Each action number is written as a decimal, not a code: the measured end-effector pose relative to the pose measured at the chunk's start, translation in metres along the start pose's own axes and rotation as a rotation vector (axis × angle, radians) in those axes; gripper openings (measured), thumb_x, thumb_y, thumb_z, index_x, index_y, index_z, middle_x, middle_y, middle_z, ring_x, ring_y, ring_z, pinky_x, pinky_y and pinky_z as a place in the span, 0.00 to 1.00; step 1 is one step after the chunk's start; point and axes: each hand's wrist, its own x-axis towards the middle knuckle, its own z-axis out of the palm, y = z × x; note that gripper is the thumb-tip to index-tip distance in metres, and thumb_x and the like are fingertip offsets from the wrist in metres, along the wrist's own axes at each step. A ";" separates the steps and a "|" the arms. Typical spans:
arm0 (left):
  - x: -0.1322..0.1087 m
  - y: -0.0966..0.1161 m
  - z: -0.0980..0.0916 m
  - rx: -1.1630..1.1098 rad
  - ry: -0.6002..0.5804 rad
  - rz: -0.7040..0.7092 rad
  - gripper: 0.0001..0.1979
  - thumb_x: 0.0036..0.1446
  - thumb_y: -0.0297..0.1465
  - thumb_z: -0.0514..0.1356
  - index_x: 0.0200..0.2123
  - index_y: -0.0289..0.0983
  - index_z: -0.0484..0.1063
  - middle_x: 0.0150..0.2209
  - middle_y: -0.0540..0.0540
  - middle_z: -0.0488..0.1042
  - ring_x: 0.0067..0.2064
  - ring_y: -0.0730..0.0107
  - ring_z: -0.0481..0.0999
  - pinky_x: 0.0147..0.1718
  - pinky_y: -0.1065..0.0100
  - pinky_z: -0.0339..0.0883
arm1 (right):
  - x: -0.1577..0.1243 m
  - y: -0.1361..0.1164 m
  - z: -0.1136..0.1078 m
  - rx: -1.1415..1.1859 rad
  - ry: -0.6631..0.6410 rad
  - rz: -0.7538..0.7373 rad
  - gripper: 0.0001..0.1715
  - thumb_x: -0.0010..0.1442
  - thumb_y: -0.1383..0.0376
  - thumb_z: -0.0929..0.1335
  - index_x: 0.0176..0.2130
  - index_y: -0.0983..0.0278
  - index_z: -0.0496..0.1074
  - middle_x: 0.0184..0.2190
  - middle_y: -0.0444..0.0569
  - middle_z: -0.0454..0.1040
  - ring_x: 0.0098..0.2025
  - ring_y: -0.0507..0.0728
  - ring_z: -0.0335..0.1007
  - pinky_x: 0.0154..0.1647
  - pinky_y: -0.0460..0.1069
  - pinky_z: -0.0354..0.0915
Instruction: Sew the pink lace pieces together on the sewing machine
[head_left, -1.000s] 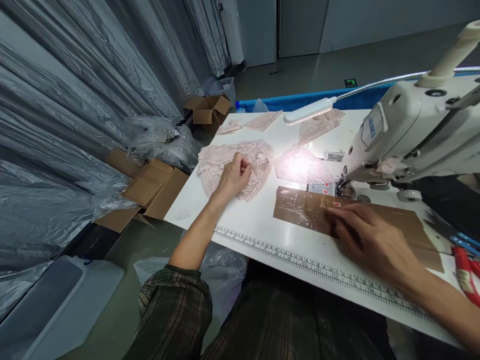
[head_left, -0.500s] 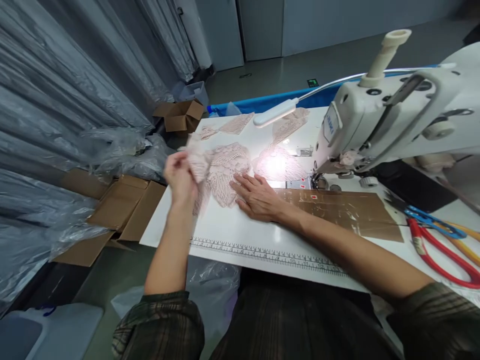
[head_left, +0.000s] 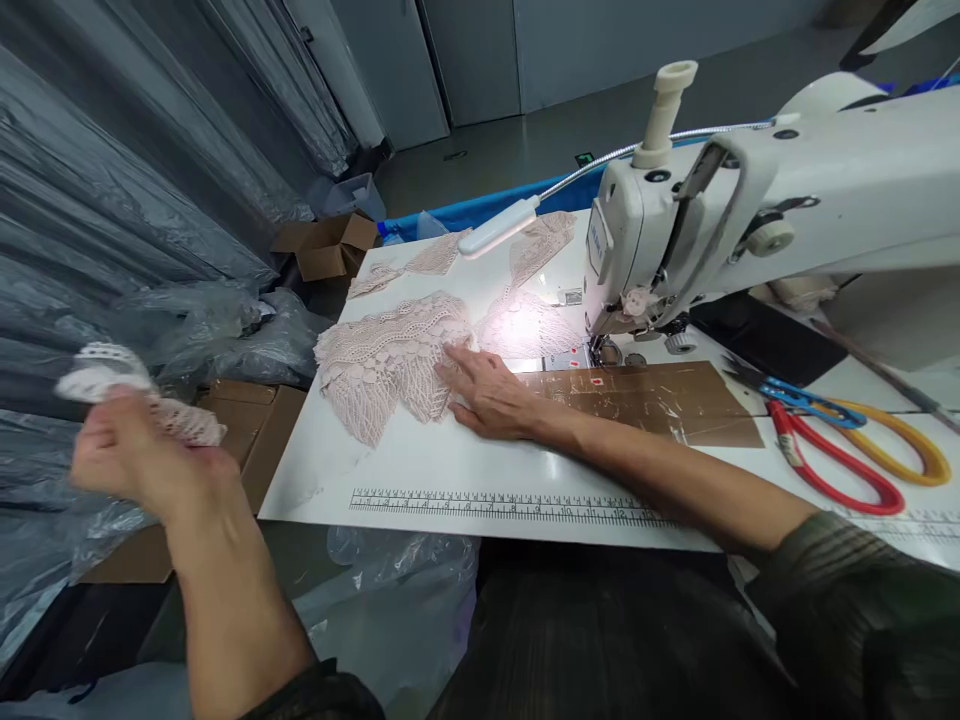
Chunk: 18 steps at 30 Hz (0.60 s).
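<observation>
My left hand [head_left: 154,455] is closed around a bunched piece of pale pink lace [head_left: 112,372], held out past the table's left edge and blurred by motion. On the white table lies a larger scalloped lace piece [head_left: 375,350], spread out. My right hand [head_left: 487,392] rests flat at that piece's right edge, fingers stretched over it and touching the tabletop. Close by, under the bright lamp light, another lace piece [head_left: 551,328] lies beside the sewing machine's needle area. Further lace pieces [head_left: 435,255] lie along the back edge.
The white sewing machine [head_left: 637,230] stands at the right, with a lamp [head_left: 499,228] reaching over the table. Red-handled scissors [head_left: 840,470] and blue-handled snips [head_left: 814,400] lie at the right. Cardboard boxes [head_left: 326,245] and plastic bags stand left of the table. A ruler strip [head_left: 487,505] runs along the front.
My left hand has swung left, off the table, carrying the bunched lace. The large lace piece now shows in full. My right hand stays on its edge. The view has shifted somewhat.
</observation>
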 end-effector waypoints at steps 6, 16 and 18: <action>-0.036 0.057 0.087 -0.072 -0.093 -0.022 0.23 0.50 0.48 0.68 0.49 0.50 0.75 0.30 0.49 0.78 0.33 0.58 0.79 0.22 0.62 0.72 | -0.043 -0.009 -0.044 0.471 0.180 0.015 0.68 0.53 0.42 0.72 0.73 0.68 0.38 0.73 0.66 0.39 0.74 0.69 0.37 0.69 0.69 0.51; -0.049 0.075 0.134 -0.330 -0.522 -0.173 0.20 0.52 0.39 0.70 0.49 0.46 0.75 0.28 0.50 0.77 0.24 0.69 0.74 0.21 0.67 0.71 | -0.139 -0.012 -0.101 1.270 -0.464 0.258 0.22 0.58 0.54 0.73 0.27 0.66 0.65 0.23 0.37 0.56 0.25 0.45 0.50 0.24 0.44 0.49; -0.048 0.073 0.135 -0.342 -0.609 -0.172 0.22 0.54 0.37 0.69 0.52 0.45 0.73 0.31 0.48 0.77 0.25 0.70 0.75 0.22 0.68 0.70 | -0.154 -0.009 -0.108 1.339 -0.528 0.321 0.20 0.60 0.54 0.72 0.30 0.66 0.65 0.24 0.37 0.58 0.26 0.45 0.51 0.25 0.43 0.49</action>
